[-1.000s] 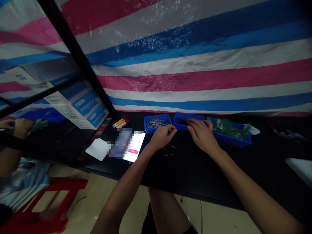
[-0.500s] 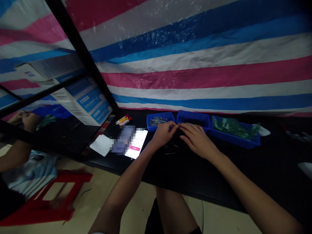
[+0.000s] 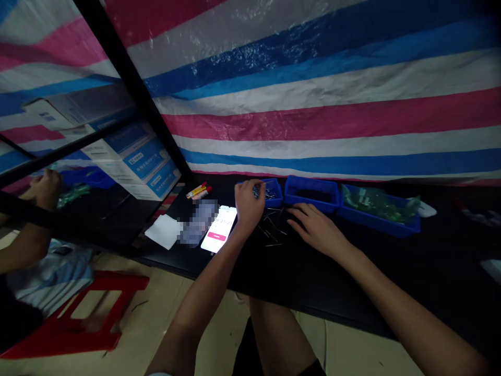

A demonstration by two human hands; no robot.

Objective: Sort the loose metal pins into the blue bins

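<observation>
My left hand (image 3: 249, 206) is at the left blue bin (image 3: 278, 194), its fingers curled round a bunch of thin metal pins (image 3: 256, 190). More pins (image 3: 269, 194) lie in that bin. Some of the held bunch is hidden by the fingers. On the black table, several loose pins (image 3: 274, 224) are scattered between my two hands. My right hand (image 3: 319, 230) rests palm down in front of the middle blue bin (image 3: 311, 183), fingers stretched out and nothing seen in them. The dark inside of that bin is hard to make out.
A right-hand blue bin (image 3: 385, 225) holds green plastic bags. Left of my arm are a lit phone (image 3: 219, 230), white paper (image 3: 162, 232) and glue tubes (image 3: 199, 192). A black post (image 3: 129, 78) stands beside stacked boxes (image 3: 144, 162); another person's hands (image 3: 47, 185) show beyond.
My hands were together by the middle bin; now my left hand has moved left to the pin bin. My right hand stays near its spot, fingers lowered slightly. The loose pins show more fully.
</observation>
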